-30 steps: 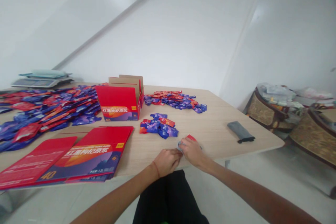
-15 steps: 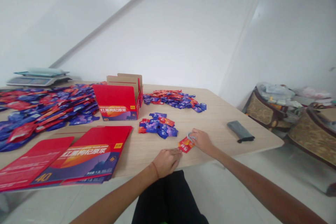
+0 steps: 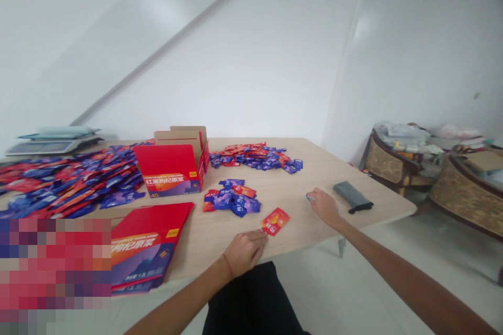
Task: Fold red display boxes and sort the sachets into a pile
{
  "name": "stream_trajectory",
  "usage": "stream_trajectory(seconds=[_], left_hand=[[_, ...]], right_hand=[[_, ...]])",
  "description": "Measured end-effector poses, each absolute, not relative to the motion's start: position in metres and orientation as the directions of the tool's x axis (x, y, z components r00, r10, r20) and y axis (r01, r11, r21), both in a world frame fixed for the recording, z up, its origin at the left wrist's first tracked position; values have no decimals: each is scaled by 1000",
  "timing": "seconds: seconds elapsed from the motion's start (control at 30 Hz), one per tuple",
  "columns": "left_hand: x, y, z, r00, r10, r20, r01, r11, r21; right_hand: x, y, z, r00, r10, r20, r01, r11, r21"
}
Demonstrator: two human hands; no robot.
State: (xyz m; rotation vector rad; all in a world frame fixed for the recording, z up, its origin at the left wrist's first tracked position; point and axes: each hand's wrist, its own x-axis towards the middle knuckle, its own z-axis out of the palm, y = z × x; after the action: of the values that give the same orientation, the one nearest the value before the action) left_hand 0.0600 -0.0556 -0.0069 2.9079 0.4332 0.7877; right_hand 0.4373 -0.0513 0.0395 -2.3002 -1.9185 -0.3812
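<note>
Left hand (image 3: pixel 245 251) rested loosely curled on light wooden tabletop (image 3: pixel 298 178), fingertips touching near corner of flat red foil sachet (image 3: pixel 275 221), grip not discernible | right hand (image 3: pixel 324 207) lay knuckles-up, well right of sachet, fingers curled, contents not discernible | dark grey fabric pouch (image 3: pixel 352 197) lay just right of it.

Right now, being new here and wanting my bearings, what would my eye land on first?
The heap of red and blue sachets covering the left of the table, with an open red box beside it. Nearer, a lone red sachet lies by the left hand, near the front edge.
</note>
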Motion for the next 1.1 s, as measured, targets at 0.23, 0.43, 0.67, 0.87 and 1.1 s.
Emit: stream_trajectory(seconds=[0.23, 0.43, 0.67, 0.87, 1.1], left_hand=[[58, -64, 3, 833, 255, 491, 284, -959, 16], [114, -76, 48, 879, 313, 361, 356, -933, -57], [214, -65, 54, 747, 663, 50, 654, -718, -240], [232, -56, 45, 719, 695, -23, 672, -703, -235], [236, -46, 56, 687, 725, -46, 703, -679, -211]], right_hand=[[468, -61, -1, 330, 880, 341, 938, -347, -14], [466, -61, -4, 338, 875, 346, 937, -349, -34], [467, -66, 2, 329, 886, 327, 942, -333, -46], [466, -64, 2, 337, 888, 314, 940, -339, -49], [469, -61, -5, 331, 879, 342, 942, -331, -63]])
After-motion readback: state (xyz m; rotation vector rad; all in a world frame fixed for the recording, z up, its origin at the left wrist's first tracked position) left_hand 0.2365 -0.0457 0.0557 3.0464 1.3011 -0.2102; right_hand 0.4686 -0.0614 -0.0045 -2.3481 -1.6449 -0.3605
